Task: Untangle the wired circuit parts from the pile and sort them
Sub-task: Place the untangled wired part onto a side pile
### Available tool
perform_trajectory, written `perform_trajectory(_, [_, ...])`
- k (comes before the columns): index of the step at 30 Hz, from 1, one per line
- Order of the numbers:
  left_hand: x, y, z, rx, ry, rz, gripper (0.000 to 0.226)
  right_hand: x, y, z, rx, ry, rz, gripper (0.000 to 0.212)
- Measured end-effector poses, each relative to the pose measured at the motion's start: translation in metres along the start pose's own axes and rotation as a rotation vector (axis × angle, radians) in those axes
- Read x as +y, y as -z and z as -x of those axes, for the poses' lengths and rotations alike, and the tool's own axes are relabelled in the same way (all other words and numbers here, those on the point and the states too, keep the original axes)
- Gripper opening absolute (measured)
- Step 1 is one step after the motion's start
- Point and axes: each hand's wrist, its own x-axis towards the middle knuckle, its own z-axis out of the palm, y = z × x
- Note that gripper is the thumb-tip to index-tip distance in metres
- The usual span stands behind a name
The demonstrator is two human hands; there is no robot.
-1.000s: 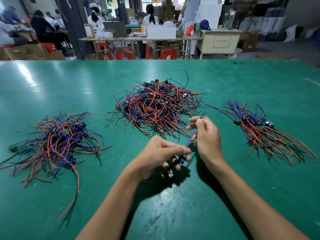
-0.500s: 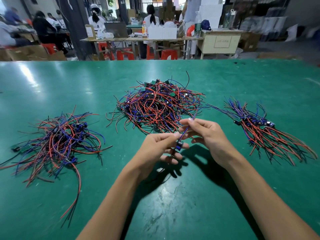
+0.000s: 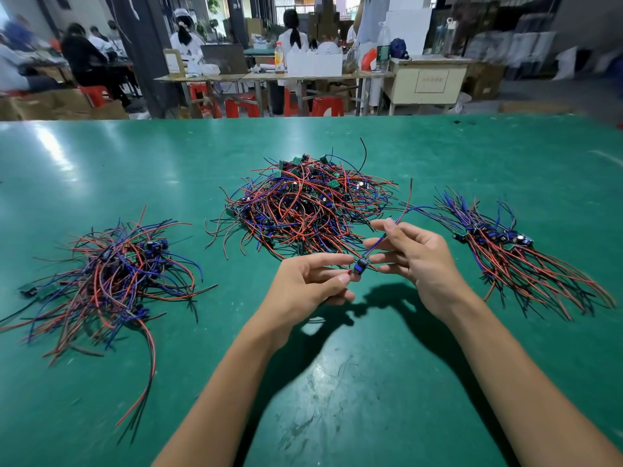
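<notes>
A tangled pile (image 3: 303,203) of small circuit parts with red, blue and black wires lies in the middle of the green table (image 3: 337,382). One wired circuit part (image 3: 360,265) is held above the table in front of that pile. My left hand (image 3: 303,284) pinches its small dark module end. My right hand (image 3: 414,257) pinches its blue and red wires, which run up and to the right. An aligned bundle (image 3: 512,254) lies at the right, and a looser heap (image 3: 108,274) lies at the left.
Beyond the table's far edge stand workbenches (image 3: 269,79), red stools (image 3: 236,106) and several seated people (image 3: 84,59). A cream cabinet (image 3: 428,82) is at the back right. Bare green table surface lies near me, between my forearms.
Both hands have risen and moved up toward the middle pile with the part. The module end now sits higher, and the wires point up to the right.
</notes>
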Motion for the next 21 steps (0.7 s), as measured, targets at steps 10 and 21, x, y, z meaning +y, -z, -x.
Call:
perform_trajectory(10, [0.0031, -0.0059, -0.0011, -0.044, 0.018, -0.061, 0.023, -0.0005, -0.0047, -0.0011, 0.088, 0.013, -0.142, 0.039])
perform_trajectory(21, [0.0052, -0.0053, 0.0004, -0.099, 0.049, 0.002, 0.022, -0.0028, -0.005, 0.0011, 0.085, 0.014, -0.132, 0.032])
